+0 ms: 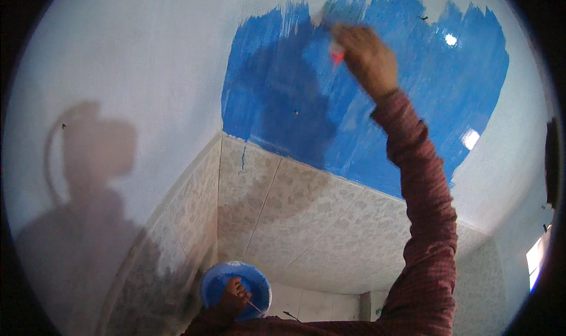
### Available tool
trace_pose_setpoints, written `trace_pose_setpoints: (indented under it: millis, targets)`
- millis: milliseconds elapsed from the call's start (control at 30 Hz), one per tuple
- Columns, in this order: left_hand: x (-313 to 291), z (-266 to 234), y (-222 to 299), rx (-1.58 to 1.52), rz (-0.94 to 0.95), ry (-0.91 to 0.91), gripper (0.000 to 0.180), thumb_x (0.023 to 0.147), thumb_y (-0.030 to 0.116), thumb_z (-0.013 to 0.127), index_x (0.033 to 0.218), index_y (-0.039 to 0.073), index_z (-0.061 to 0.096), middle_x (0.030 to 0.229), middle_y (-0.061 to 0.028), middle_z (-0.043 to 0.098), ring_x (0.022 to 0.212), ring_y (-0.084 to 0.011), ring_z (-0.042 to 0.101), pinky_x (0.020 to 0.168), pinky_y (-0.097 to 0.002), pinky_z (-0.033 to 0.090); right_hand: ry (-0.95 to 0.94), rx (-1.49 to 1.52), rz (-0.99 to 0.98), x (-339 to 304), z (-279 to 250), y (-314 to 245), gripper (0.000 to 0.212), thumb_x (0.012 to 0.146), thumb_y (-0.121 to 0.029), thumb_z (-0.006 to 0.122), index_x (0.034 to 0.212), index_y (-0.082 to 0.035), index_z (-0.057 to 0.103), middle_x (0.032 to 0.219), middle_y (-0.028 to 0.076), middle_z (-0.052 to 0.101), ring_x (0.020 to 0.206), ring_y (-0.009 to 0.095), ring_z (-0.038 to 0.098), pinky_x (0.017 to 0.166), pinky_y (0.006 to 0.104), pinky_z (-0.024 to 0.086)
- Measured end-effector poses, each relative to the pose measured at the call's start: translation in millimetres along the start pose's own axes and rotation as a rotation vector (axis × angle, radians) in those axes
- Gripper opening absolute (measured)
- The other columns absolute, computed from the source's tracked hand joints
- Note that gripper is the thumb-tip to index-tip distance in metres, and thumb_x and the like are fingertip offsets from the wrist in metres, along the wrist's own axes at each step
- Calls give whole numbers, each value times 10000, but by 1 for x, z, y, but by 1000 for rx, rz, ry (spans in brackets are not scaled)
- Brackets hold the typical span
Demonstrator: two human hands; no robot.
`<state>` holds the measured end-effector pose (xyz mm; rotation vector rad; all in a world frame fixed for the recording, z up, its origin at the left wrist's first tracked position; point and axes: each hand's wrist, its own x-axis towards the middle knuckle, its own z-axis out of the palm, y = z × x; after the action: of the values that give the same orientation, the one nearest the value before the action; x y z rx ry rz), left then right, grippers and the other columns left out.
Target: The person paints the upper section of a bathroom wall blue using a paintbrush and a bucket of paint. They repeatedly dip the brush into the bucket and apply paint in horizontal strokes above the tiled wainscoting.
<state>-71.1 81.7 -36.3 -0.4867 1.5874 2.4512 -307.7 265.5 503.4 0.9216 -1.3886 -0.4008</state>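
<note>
Raised against the wall, my right hand [370, 56] is closed around a paintbrush with a red handle end [336, 57]. Motion smears the brush and its bristles, which meet the upper edge of a wet blue painted area [407, 100]. Low in view, my left hand [235, 291] is closed on the thin handle of a round bucket [266, 289]. Blue paint shows inside the bucket, and its rim is smeared with pale blue. The hand hides part of the paint.
Patterned tiles [312, 200] cover the wall below the blue area, with a blue drip [243, 157] running onto them. A white side wall [165, 58] meets it at a corner on the left, carrying my shadow. A bright opening [535, 259] shows at far right.
</note>
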Motion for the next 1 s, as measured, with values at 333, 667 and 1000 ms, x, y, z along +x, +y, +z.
trace_pose_setpoints:
  millis: [333,667,1000]
  targets:
    - [5,-15,-17,213,299,-151,209,789,197,562,881,96,403,724,-28,403,616,-145,399,624,-322,417,-154,429,325,23,-17,-33,165,747,-201,598,871,-92,610,777,102,590,736,279,564,593,355,469]
    - [13,-12,-24,-612,-69,-223,149,849,64,470,959,76,370,697,-5,320,598,-114,345,618,-322,410,127,143,131,74,-1,-14,125,782,-146,612,810,-24,610,727,127,611,687,299,590,601,358,460]
    - [3,5,4,-413,-50,30,180,823,190,505,733,123,364,584,11,271,497,-118,295,557,-310,378,128,575,433,-11,-5,-133,175,728,-77,671,900,-84,639,843,66,636,713,202,605,628,282,486]
